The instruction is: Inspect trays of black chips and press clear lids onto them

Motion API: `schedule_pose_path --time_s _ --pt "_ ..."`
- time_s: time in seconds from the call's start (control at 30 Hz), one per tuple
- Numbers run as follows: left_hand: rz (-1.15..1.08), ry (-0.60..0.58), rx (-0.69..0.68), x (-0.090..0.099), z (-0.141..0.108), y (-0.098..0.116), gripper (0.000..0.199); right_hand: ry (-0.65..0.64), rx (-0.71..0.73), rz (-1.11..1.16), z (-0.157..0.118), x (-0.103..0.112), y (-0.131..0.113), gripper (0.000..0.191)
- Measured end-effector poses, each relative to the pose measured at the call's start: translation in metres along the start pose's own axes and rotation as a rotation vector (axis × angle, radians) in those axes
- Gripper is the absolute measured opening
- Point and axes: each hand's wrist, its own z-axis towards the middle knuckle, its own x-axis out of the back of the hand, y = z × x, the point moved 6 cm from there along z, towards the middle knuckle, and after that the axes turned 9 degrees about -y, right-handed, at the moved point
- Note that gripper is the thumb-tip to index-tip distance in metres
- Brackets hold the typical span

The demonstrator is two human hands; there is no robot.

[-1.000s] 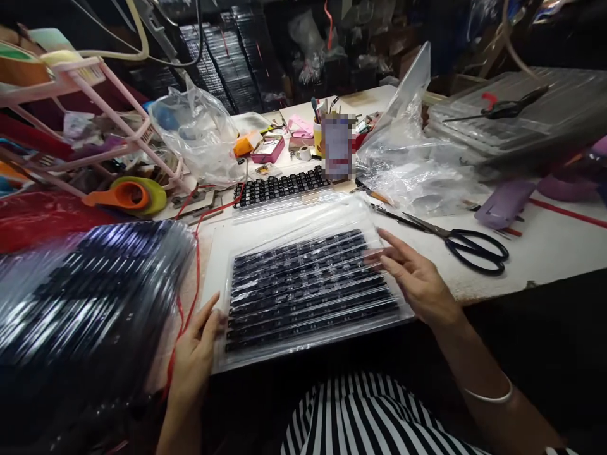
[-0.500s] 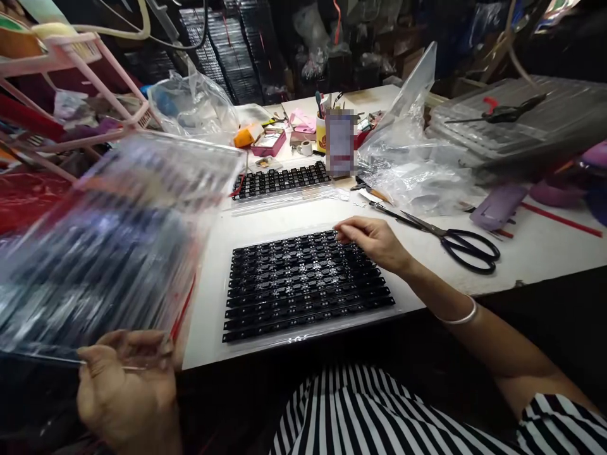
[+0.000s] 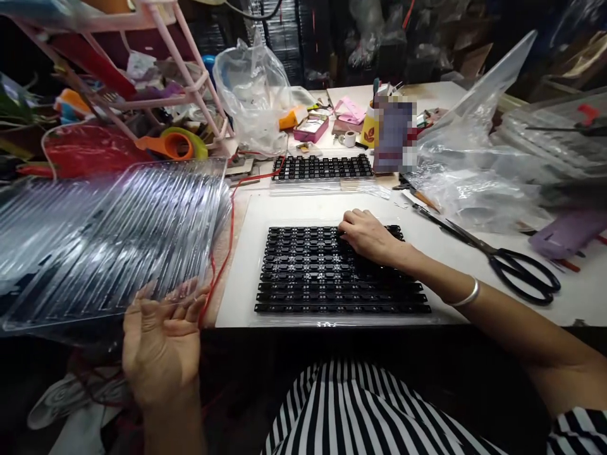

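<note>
My L hand (image 3: 161,347) is palm up, fingers half curled at the near edge of the clear ribbed cover (image 3: 142,221); can't tell if it's pinching. My R hand (image 3: 372,239) is over the far rows of black strips (image 3: 303,268), fingertips bunched, can't tell if they've got one. Strips lie in rows in front of me on the worktop (image 3: 303,207), w/ scissors (image 3: 509,268) to the R & red cord (image 3: 231,234) btwn cover & strips
</note>
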Motion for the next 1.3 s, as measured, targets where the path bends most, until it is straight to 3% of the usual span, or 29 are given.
schedule_pose_path --time_s 0.3,0.5,0.83,1.3 --pt "-0.011 -0.026 -0.012 0.004 0.001 -0.001 0.027 0.001 -0.015 0.009 -0.004 0.002 -0.005 0.014" --pt "-0.019 -0.048 0.0 0.001 0.001 -0.005 0.029 0.014 0.033 0.141 -0.008 0.01 -0.023 0.013" --pt "-0.069 -0.055 0.012 0.001 -0.001 -0.003 0.036 -0.02 0.081 -0.024 0.0 0.001 -0.042 0.012" --pt "-0.081 -0.064 0.032 0.004 -0.004 -0.003 0.031 -0.045 0.093 0.027 0.018 0.003 -0.06 0.011"
